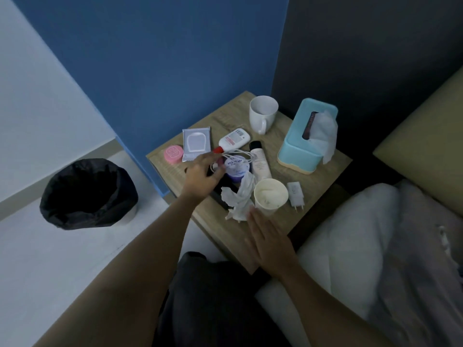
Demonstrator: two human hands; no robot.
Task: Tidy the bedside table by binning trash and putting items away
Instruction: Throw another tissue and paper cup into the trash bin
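White and looped, the cable (238, 156) lies over the purple jar (238, 169) on the wooden surface (325, 176). Our left hand (203, 175) pinches its near end. Our right hand (269, 240) is held flat, fingers straight, just beside the crumpled tissue (240, 196) and paper cup (270, 196). We see the black bin (87, 194) on the floor (37, 259), left of the surface.
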